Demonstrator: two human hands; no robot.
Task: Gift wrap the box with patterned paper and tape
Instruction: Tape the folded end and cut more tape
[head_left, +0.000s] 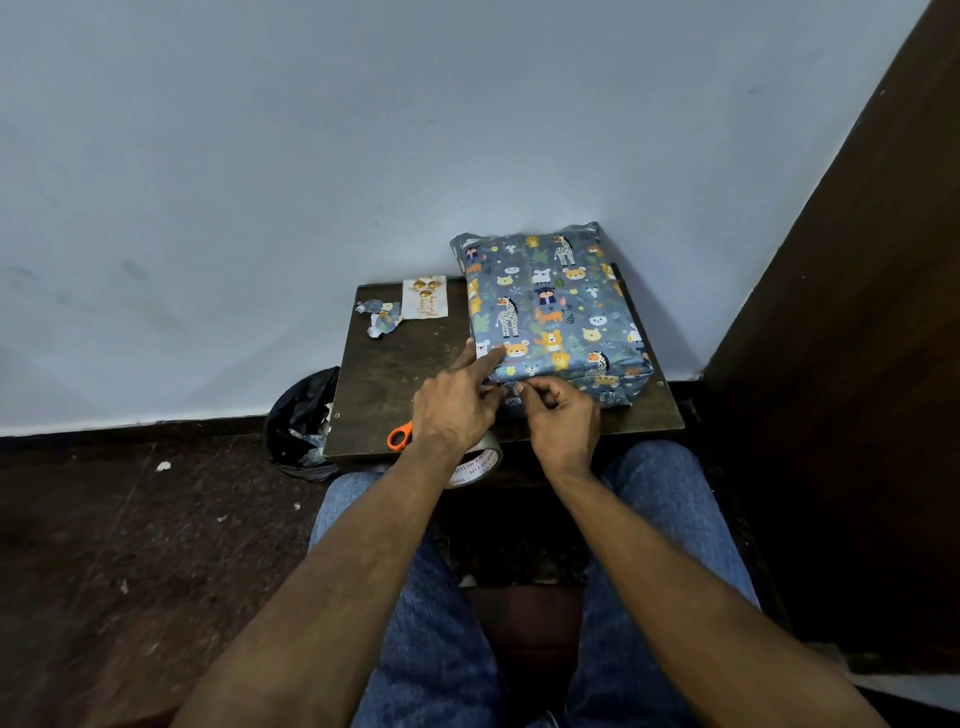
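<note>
The box (550, 306), covered in blue paper with cartoon animals, lies flat on the right half of a small dark table (395, 374). My left hand (457, 405) rests at the box's near left corner, index finger stretched onto the top face. My right hand (558, 415) sits at the near side face, thumb and fingers curled and pinching the paper fold there. A roll of clear tape (478, 465) lies at the table's front edge, partly under my left wrist. Orange-handled scissors (399, 435) poke out beside it.
A small gift tag card (425, 297) and torn paper scraps (382, 317) lie at the table's back left. A black bag of waste (304, 423) sits on the floor at the left. A white wall stands behind, a brown door (852, 322) at the right.
</note>
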